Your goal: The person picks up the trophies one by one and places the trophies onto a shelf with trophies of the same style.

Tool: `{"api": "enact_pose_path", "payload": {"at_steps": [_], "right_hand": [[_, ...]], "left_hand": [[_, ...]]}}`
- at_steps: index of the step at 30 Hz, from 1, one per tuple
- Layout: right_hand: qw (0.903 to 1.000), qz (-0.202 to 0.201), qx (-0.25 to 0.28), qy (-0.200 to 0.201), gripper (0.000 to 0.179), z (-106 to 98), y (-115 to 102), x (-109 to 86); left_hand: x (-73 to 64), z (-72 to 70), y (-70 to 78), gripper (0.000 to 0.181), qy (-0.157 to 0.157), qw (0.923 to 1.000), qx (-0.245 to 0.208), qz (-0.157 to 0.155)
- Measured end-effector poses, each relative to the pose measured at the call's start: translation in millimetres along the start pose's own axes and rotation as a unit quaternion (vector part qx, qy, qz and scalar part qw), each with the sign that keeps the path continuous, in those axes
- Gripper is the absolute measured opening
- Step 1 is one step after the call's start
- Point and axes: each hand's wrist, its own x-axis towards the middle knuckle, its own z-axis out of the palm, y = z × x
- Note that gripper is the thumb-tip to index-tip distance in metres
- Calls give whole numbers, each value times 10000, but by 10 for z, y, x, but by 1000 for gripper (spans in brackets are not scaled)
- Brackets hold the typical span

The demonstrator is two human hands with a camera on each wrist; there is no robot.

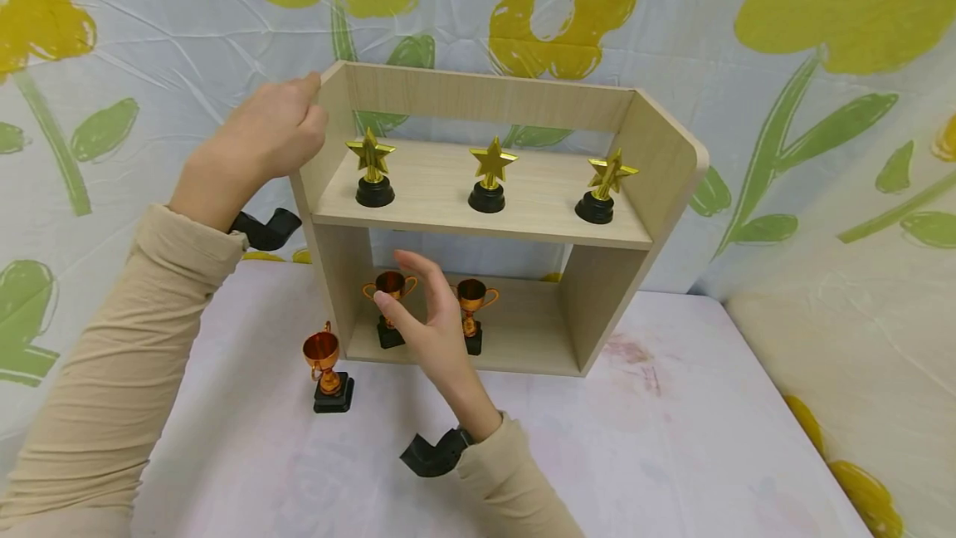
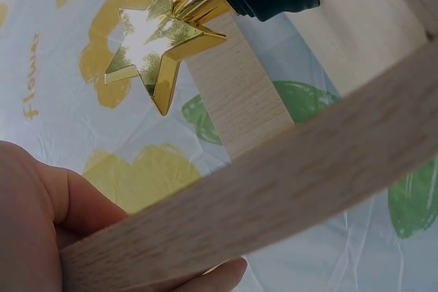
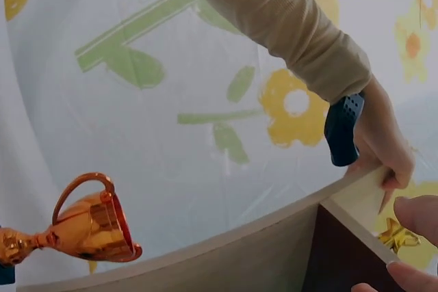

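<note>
My left hand (image 1: 269,129) grips the top left corner of a small wooden shelf (image 1: 672,168); in the left wrist view its thumb and fingers (image 2: 89,200) lie on both sides of the panel. In front of the lower compartment is my right hand (image 1: 436,335), thumb and fingers spread in a curve with nothing between them. It partly hides two copper-coloured trophy cups standing inside, a left one (image 1: 390,282) and a right one (image 1: 472,295). A third trophy cup (image 1: 323,353) stands on the table by the shelf's lower left corner.
On the upper board stand three gold star trophies: left (image 1: 372,158), middle (image 1: 490,164) and right (image 1: 608,177). A white cloth covers the table (image 1: 657,430). Behind the shelf hangs a flower-print cloth (image 1: 448,15).
</note>
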Motion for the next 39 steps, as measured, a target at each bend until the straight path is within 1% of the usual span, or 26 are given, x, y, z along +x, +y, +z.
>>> {"api": "enact_pose_path", "payload": {"at_steps": [7,11,17,24,29,37,39], "right_hand": [[9999,67,19,-92,54,110,7,-15],[9997,207,16,-134,55,151,36,-49],[9987,344,-318,-180,52,207,89,-89],[9974,197,-650,-250,52,286,138,-141],[9968,166,-760,-186,51,351,181,-172],[9971,369,-669,0,51,461,254,-211],[9971,365,-664,74,50,484,270,-220]], "left_hand": [[10,-7,5,63,-25,10000,35,-6],[14,-2,8,63,-49,10000,47,-3],[11,4,10,63,-16,10000,31,19],[4,-1,19,63,-2,10000,9,-56],[3,-1,22,63,-12,10000,17,-74],[11,8,7,63,-1,10000,21,-82],[11,8,6,63,-4,10000,29,-87]]}}
